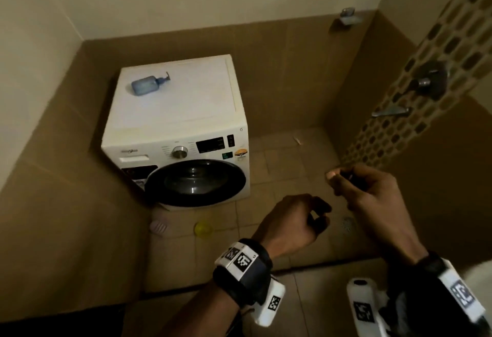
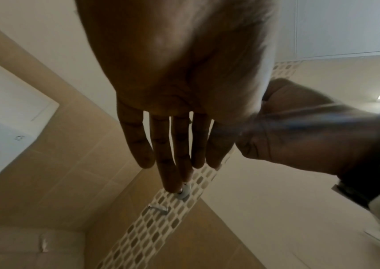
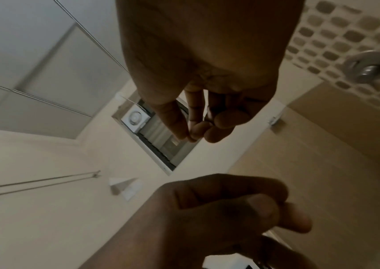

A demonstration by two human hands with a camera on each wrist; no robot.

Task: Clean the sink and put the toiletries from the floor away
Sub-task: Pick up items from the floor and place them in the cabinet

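Observation:
A blue pump bottle (image 1: 149,84) lies on its side on top of the washing machine (image 1: 186,112). On the tiled floor in front of the machine sit a pink soap dish (image 1: 159,226) and a small yellow round thing (image 1: 203,228). My left hand (image 1: 295,222) hovers over the floor to the right of them, fingers relaxed and holding nothing; in the left wrist view its fingers (image 2: 172,145) hang straight. My right hand (image 1: 359,184) is higher and to the right, its fingertips (image 3: 195,131) curled together against the thumb, with nothing plainly seen between them.
A floor drain (image 1: 347,223) lies below my hands. Metal shower fittings (image 1: 431,80) stick out of the mosaic strip on the right wall, and a wall soap holder (image 1: 348,17) hangs on the far wall. A small scrap (image 1: 298,140) lies on the floor near the corner.

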